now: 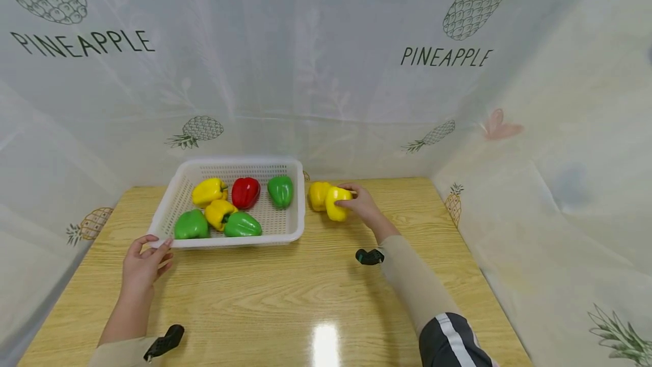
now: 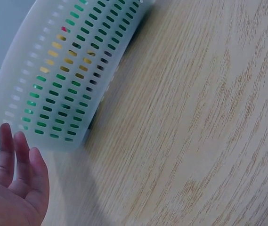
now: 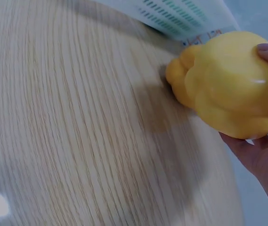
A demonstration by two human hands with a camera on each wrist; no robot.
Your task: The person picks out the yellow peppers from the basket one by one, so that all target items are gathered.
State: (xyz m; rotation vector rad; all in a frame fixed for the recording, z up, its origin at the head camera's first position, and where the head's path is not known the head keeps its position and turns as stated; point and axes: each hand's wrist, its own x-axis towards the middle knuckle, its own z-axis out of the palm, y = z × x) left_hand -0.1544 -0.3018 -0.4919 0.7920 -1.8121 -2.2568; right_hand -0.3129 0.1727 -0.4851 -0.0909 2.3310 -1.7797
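Observation:
My left hand point(image 1: 142, 263) is at the front left corner of a white perforated plastic basket point(image 1: 229, 244), thumb and forefinger pinching its rim. The other fingers point(image 2: 38, 176) are apart from the basket wall, loosely bent. With my right hand point(image 1: 363, 206) I grip a yellow bell pepper point(image 1: 337, 203), thumb on one side and fingers on the other. It appears raised off the table, partly covering a second yellow bell pepper point(image 1: 318, 195) beside the basket's right wall. Inside the basket lie a red bell pepper point(image 1: 246, 193), two yellow ones point(image 1: 209, 192) and several green ones point(image 1: 281, 191).
The wooden table point(image 1: 285, 293) carries the basket near its back edge. A hanging sheet with pineapple prints point(image 1: 326, 72) rises behind and beside the table. Black straps with small devices point(image 1: 369, 256) sit at both wrists.

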